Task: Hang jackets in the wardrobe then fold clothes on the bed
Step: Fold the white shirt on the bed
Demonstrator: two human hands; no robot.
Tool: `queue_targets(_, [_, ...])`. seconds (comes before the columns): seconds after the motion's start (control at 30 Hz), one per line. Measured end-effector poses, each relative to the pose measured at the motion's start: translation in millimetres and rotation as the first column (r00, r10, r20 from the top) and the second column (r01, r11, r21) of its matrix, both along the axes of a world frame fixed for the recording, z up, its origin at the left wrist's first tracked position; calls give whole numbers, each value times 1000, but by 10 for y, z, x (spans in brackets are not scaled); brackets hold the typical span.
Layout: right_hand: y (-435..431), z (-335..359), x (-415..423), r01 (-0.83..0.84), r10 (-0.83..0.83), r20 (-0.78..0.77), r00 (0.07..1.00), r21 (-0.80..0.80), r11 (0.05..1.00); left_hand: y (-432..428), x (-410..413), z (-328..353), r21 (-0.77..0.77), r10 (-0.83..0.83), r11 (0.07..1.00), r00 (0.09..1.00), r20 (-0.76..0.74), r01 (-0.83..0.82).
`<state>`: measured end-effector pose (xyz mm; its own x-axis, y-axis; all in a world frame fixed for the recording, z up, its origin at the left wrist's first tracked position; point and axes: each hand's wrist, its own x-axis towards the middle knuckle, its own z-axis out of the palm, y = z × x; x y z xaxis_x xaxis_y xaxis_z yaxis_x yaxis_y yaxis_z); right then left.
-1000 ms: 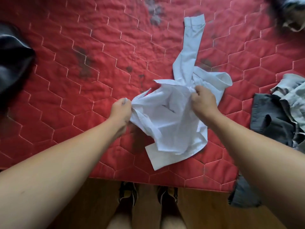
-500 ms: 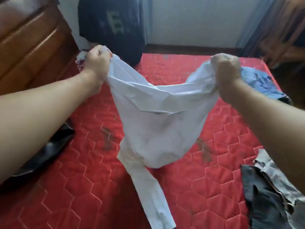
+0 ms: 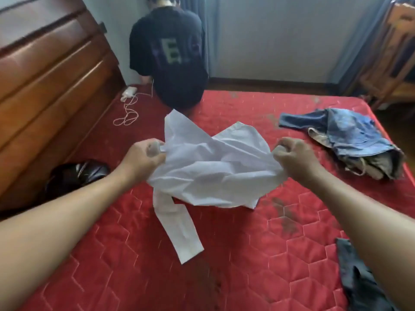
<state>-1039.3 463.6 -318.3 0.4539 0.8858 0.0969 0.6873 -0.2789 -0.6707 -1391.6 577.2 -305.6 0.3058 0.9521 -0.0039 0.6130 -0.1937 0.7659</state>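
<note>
A crumpled white shirt [image 3: 211,171] hangs in the air over the red quilted bed [image 3: 258,254]. My left hand [image 3: 143,157] grips its left edge and my right hand [image 3: 296,158] grips its right edge, both with curled fingers. One sleeve [image 3: 179,230] dangles down toward the mattress, and part of the cloth billows up behind my hands.
A blue denim garment [image 3: 350,135] lies at the bed's right. A dark grey garment [image 3: 359,279] sits at the near right edge. A black bag [image 3: 76,173] rests by the wooden headboard [image 3: 49,86]. A person in a dark T-shirt [image 3: 170,55] crouches at the far side, near a white cable [image 3: 128,111].
The shirt was picked up off the bed and spread between raised hands. Both hands have now dropped lower, and the shirt billows instead of hanging in a sag.
</note>
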Motion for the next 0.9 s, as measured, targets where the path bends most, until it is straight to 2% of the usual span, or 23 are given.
queue_targets(0.07, [-293, -539, -123, -128, 141, 28, 990, -275, 953, -351, -142, -594, -155, -74, 986, 994, -79, 61])
queue_targets(0.13, [-639, -1115, -257, -259, 319, -3, 948, -592, 763, -762, -267, -1148, -326, -212, 936, 955, -206, 137])
queue_targets(0.17, [-822, -1377, -325, -298, 386, -34, 922, -701, 648, -981, -312, -1401, -398, -318, 899, 897, -305, 184])
queue_targets(0.23, [-1205, -1858, -476, -340, 478, -109, 872, -836, 430, -1378, -404, -1933, -516, -547, 806, 699, -461, 290])
queue_targets(0.27, [-1399, -2063, -566, -355, 518, -151, 842, -878, 321, -1568, -445, -2170, -586, -647, 740, 587, -486, 330])
queue_targets(0.37, [-1875, -2629, -810, -349, 576, -277, 769, -937, 15, -2066, -530, -2745, -755, -846, 530, 304, -438, 387])
queue_targets(0.4, [-1975, -2770, -879, -345, 568, -305, 765, -938, -39, -2192, -530, -2874, -784, -876, 482, 241, -418, 391])
queue_targets(0.47, [-2014, -2989, -934, -356, 561, -304, 770, -934, -16, -2306, -521, -3087, -778, -882, 471, 202, -426, 416])
queue_targets(0.5, [-1962, -3066, -936, -364, 561, -281, 779, -930, 39, -2288, -509, -3182, -750, -865, 502, 237, -443, 430])
queue_targets(0.63, [-1635, -3408, -918, -374, 523, -162, 837, -867, 329, -1948, -364, -3575, -573, -692, 717, 497, -523, 396])
queue_targets(0.73, [-1326, -3669, -936, -380, 493, -129, 860, -807, 451, -1619, -179, -3836, -439, -549, 830, 641, -536, 344])
queue_targets(0.8, [-1164, -3804, -965, -381, 442, -158, 883, -792, 477, -1456, -53, -3921, -491, -533, 818, 717, -450, 301])
queue_targets(0.83, [-1101, -3842, -983, -386, 390, -206, 897, -795, 468, -1403, 10, -3924, -570, -551, 772, 743, -379, 281])
queue_targets(0.9, [-1042, -3795, -1080, -428, 330, -314, 890, -825, 369, -1372, 105, -3897, -743, -635, 611, 730, -254, 273])
